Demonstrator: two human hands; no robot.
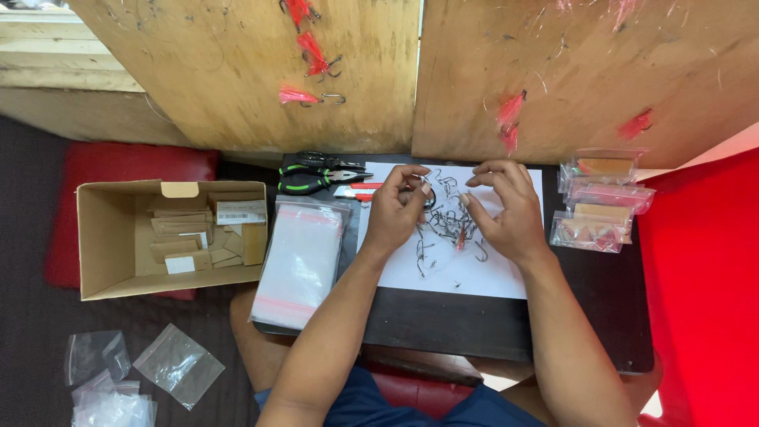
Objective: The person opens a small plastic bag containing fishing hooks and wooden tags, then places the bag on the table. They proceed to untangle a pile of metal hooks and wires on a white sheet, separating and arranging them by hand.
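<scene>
Two hands sort fish hooks on a white sheet.

The left hand (398, 207) pinches a small hook between thumb and fingers; the right hand (504, 207), fingers curled, picks at the pile of hooks (451, 225) lying on the white sheet (474, 273) mid-table. Pliers (316, 178) lie far left, a stack of zip bags (302, 261) left, filled packets (601, 207) right.

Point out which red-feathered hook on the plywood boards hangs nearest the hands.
The pair of red feathers on the right board, directly above the right hand. The left board's feathers and the far-right one sit farther off.
</scene>
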